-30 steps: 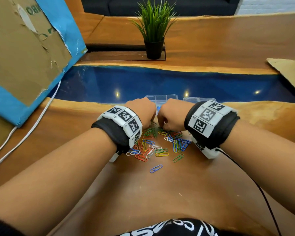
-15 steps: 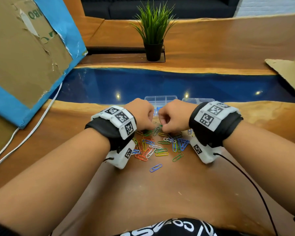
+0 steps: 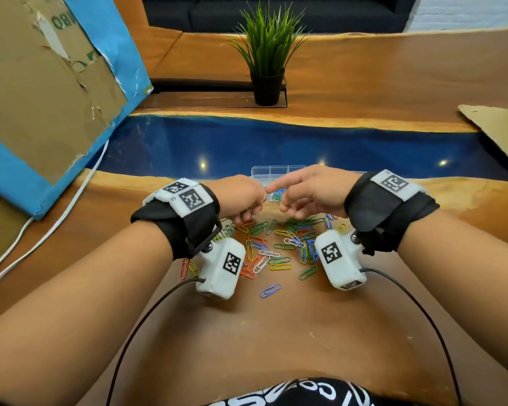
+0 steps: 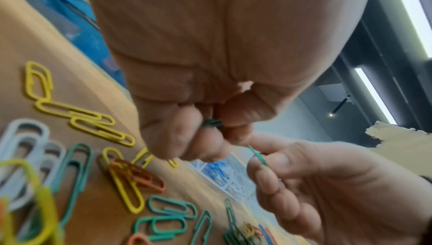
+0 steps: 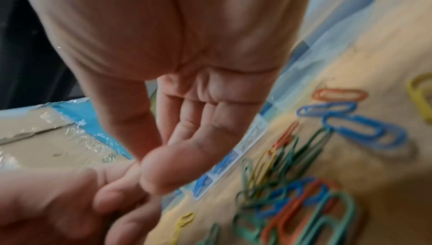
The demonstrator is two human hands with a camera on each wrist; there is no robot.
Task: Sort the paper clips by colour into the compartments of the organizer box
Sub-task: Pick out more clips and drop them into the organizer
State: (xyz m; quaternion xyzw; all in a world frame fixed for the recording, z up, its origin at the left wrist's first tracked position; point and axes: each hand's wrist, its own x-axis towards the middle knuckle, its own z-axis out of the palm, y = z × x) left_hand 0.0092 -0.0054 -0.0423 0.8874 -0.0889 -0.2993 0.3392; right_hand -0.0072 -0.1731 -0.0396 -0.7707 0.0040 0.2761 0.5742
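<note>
A loose pile of coloured paper clips [image 3: 276, 244] lies on the wooden table in front of the clear organizer box [image 3: 272, 170]. Both hands hover just above the pile's far edge, almost touching each other. My left hand [image 3: 251, 212] is curled, and the left wrist view shows it pinching a green clip [image 4: 211, 122]. My right hand [image 3: 279, 199] points its index finger at the left hand and pinches another green clip [image 4: 257, 155]. Blue clips lie in one box compartment [image 4: 217, 170]. The hands hide most of the box.
A potted plant [image 3: 267, 86] stands at the far middle. A torn cardboard box with blue wrap [image 3: 41, 98] leans at the left, with white cables [image 3: 56, 218] beside it. More cardboard [image 3: 496, 127] lies at the far right. A single blue clip [image 3: 270, 290] lies nearest me.
Both hands have lifted off the pile toward the box. The right hand's fingers have uncurled, its index finger now stretched toward the left hand.
</note>
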